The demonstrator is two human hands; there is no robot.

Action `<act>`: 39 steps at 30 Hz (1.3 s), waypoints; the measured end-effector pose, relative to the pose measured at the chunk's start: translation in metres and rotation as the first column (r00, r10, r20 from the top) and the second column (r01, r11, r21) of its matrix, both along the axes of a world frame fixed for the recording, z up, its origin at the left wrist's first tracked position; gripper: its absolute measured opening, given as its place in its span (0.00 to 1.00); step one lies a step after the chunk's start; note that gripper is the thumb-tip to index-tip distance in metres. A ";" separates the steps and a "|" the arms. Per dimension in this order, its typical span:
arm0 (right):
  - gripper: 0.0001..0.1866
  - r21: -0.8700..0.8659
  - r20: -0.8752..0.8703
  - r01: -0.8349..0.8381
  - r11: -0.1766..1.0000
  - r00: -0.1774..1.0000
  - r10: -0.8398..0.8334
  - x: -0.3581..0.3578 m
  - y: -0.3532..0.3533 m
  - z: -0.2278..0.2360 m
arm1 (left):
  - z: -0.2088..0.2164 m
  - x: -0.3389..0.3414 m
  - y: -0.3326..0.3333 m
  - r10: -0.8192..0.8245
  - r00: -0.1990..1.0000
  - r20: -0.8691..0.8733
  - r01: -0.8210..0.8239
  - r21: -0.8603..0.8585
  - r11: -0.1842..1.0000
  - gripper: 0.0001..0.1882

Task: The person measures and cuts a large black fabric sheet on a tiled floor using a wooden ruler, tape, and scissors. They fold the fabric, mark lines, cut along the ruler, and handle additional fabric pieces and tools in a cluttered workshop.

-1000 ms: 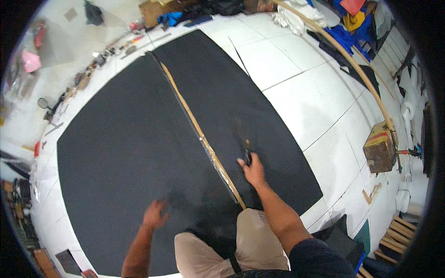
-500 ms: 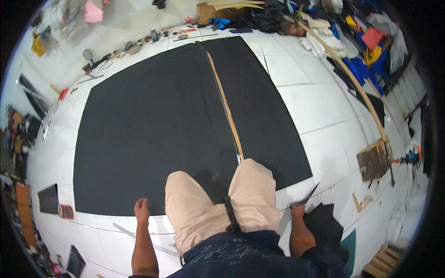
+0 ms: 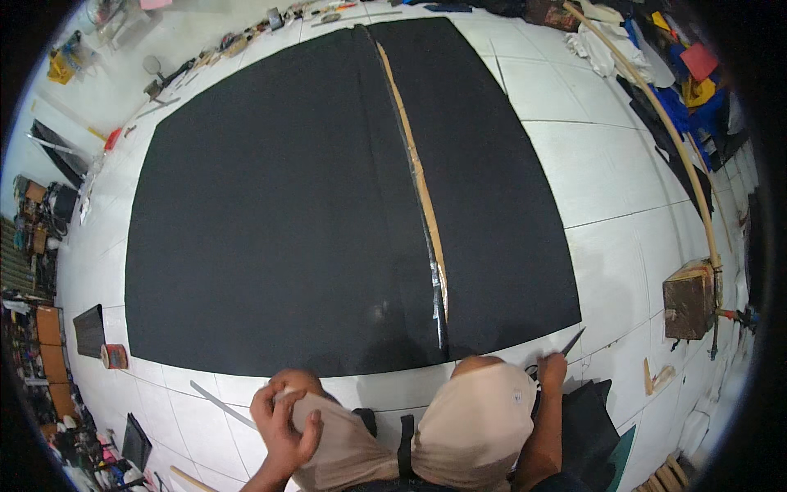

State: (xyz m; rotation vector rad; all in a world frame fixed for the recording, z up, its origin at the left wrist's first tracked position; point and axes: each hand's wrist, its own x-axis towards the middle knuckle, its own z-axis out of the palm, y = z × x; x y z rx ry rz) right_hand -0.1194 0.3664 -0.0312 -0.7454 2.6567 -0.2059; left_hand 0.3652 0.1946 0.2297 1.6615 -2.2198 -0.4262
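A large black sheet (image 3: 270, 213) lies spread over the white tiled floor. Along it, right of its middle, runs a long tan strip (image 3: 420, 180) with shiny patches near its close end. My right hand (image 3: 552, 375) is closed on scissors (image 3: 572, 343), whose dark blade points up and right beside the sheet's near right corner. The handles are partly hidden by my fingers. Over my left knee, my left hand (image 3: 287, 422) has its bent fingers apart and holds nothing. Both knees, in light shorts (image 3: 475, 410), are just short of the sheet's near edge.
A dark piece of material (image 3: 586, 426) lies beside my right forearm. To the right stand a brown block (image 3: 689, 302) and a long pole (image 3: 680, 143). On the left are a roll of tape (image 3: 115, 356) and a flat metal strip (image 3: 220, 403).
My knees have moved back off the sheet, baring the strip's near end. My left hand has come over my left knee. My right hand, still holding the scissors, is closer to the sheet's corner.
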 end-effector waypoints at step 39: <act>0.26 -0.032 0.718 -0.006 0.999 0.695 0.027 0.202 -0.062 0.282 | 0.167 0.010 0.211 -0.030 0.971 0.236 -0.191 0.848 0.495 0.36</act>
